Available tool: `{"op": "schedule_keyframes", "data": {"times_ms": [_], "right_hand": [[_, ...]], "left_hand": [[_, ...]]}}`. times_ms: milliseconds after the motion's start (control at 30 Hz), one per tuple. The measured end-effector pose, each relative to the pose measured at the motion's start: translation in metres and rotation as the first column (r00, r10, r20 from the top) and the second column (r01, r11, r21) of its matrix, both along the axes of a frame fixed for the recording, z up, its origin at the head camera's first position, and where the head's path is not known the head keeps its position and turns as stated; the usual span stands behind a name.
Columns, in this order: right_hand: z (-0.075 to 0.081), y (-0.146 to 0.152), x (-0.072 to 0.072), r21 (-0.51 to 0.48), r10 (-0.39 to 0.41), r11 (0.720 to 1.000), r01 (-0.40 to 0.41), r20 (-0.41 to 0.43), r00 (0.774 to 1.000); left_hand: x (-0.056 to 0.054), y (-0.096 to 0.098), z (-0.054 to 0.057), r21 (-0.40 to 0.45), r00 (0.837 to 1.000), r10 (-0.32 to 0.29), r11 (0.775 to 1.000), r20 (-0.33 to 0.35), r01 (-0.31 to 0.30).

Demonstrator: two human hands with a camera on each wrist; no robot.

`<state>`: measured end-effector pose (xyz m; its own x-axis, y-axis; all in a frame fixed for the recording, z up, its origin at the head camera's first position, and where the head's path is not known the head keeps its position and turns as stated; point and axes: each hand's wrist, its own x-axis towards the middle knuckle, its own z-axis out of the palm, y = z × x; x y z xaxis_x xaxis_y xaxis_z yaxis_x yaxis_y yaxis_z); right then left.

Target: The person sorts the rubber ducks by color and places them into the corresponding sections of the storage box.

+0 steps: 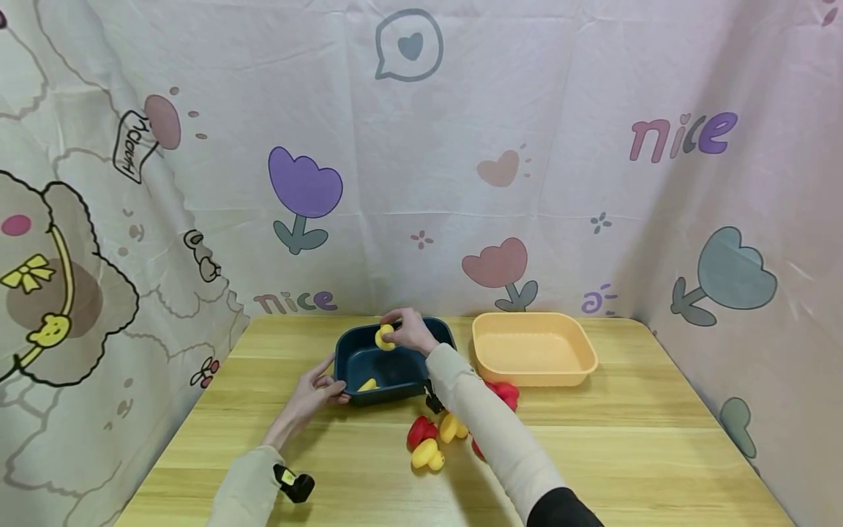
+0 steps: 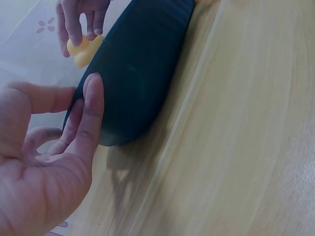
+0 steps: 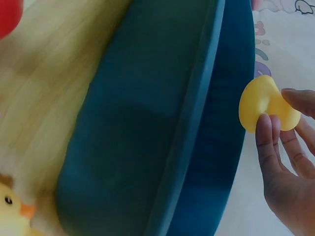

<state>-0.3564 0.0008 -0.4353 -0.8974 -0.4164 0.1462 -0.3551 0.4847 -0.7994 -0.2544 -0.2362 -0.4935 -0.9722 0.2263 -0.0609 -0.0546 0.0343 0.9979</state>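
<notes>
My right hand point(image 1: 413, 333) pinches a yellow rubber duck point(image 1: 385, 337) above the dark blue bin point(image 1: 385, 396). In the right wrist view, thumb and fingertips hold this duck point(image 3: 263, 101) beyond the bin's rim. My left hand point(image 1: 315, 391) grips the bin's left front corner; the left wrist view has its fingers at the rim and outer wall point(image 2: 138, 73). Inside the bin, near the front wall, lies another yellow piece point(image 1: 369, 385), partly hidden by that wall.
In front of the bin lie yellow ducks point(image 1: 428, 455) and red toys point(image 1: 421, 432), some partly covered by my right sleeve point(image 1: 494, 432). A light orange bin point(image 1: 535, 378) stands to the right. A patterned cloth point(image 1: 408, 183) hangs behind the wooden table point(image 1: 626, 439).
</notes>
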Motion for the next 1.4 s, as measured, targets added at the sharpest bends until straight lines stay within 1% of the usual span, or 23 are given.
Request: {"op": "schedule_keyframes", "data": {"times_ms": [133,233,400,500,600,700,767,833,900,967,1033,1167,1267,1400], "right_hand": [[-0.002,-0.006,0.001,-0.006,-0.002,1.0,0.002,0.005,1.0],[-0.002,-0.008,0.002,-0.016,0.007,1.0,-0.006,0.026,1.0],[0.001,-0.002,0.006,-0.03,0.04,0.999,-0.039,0.045,0.998],[0.003,0.008,0.009,-0.052,0.072,0.996,-0.071,0.029,0.997],[0.005,0.022,0.014,-0.051,0.094,0.994,-0.095,-0.022,0.995],[0.006,0.039,0.024,-0.052,0.112,0.992,-0.117,-0.094,0.989],[0.006,0.053,0.032,-0.073,0.128,0.988,-0.138,-0.123,0.984],[0.005,0.068,0.042,-0.101,0.138,0.983,-0.154,-0.145,0.98],[0.001,0.086,0.052,-0.126,0.132,0.98,-0.151,-0.148,0.98],[-0.003,0.107,0.063,-0.153,0.115,0.979,-0.136,-0.138,0.984],[-0.009,0.128,0.074,-0.174,0.093,0.978,-0.11,-0.107,0.99],[-0.027,0.17,0.09,-0.193,0.077,0.978,-0.081,-0.031,0.997],[-0.041,0.196,0.098,-0.184,0.091,0.979,-0.089,0.003,0.996],[-0.054,0.221,0.109,-0.177,0.116,0.978,-0.111,0.019,0.993]], "left_hand": [[0.0,0.0,0.0,0.002,1.0,0.0,1.0,-0.005,0.0],[0.0,0.001,0.0,0.0,1.0,0.001,1.0,0.0,-0.001],[0.0,0.001,0.001,-0.002,1.0,0.011,1.0,0.012,-0.011],[0.0,0.001,0.0,-0.003,1.0,0.022,1.0,0.016,-0.022],[0.0,0.001,0.0,-0.003,0.999,0.027,1.0,0.019,-0.027],[0.001,0.001,0.001,0.004,0.999,0.034,0.999,0.02,-0.034],[0.001,0.001,0.001,0.003,0.999,0.031,1.0,0.023,-0.031],[0.001,0.002,0.002,0.002,0.999,0.031,1.0,0.026,-0.031],[0.001,0.002,0.002,-0.003,0.999,0.03,1.0,0.027,-0.03],[0.001,0.002,0.002,-0.007,0.999,0.027,1.0,0.029,-0.027],[0.0,0.003,0.002,-0.003,0.999,0.03,1.0,0.028,-0.03],[0.0,0.003,0.001,0.008,0.999,0.03,1.0,0.026,-0.03],[0.0,0.003,0.0,0.014,0.999,0.028,0.999,0.019,-0.029],[0.0,0.004,-0.001,0.01,0.999,0.031,0.999,0.018,-0.031]]}}
